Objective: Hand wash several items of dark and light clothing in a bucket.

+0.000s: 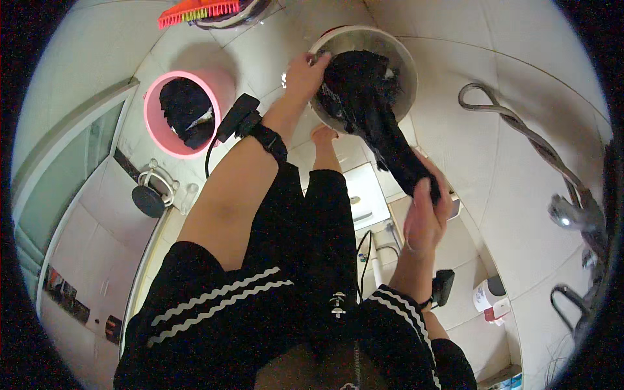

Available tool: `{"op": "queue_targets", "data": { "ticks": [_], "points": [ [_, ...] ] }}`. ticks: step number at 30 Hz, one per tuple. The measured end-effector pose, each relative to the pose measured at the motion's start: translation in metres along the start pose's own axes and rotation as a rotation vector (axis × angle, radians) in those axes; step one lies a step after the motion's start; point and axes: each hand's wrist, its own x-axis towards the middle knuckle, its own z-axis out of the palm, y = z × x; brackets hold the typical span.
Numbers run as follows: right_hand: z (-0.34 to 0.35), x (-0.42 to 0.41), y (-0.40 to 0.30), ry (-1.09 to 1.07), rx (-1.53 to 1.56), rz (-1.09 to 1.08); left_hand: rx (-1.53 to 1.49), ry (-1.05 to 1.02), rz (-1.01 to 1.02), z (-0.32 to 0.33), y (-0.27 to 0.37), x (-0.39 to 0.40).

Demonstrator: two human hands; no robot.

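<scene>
Black cloth [358, 92] lies bunched in a round, light-coloured basin [410, 73], and a long twisted part of it stretches over the rim towards me. My right hand [429, 209] grips the near end of this cloth. At the basin's left rim is my left hand [307, 73], its fingers closed on the edge. A pink bucket [151, 114] on the left holds a dark cloth [187, 112] with a white patch.
A red-orange brush [200, 10] rests on a container at the top left. A steel hose [531, 131] hangs along the right wall. A white squat toilet or floor basin [368, 192] lies below. A glass-panelled door [73, 161] stands at left.
</scene>
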Motion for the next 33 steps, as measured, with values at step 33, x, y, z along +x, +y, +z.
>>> {"op": "queue_targets", "data": {
  "ticks": [33],
  "points": [
    [-0.048,0.041,0.087,0.488,0.447,0.182,-0.134,-0.38,-0.138,-0.052,0.042,-0.055]
  ]
}}
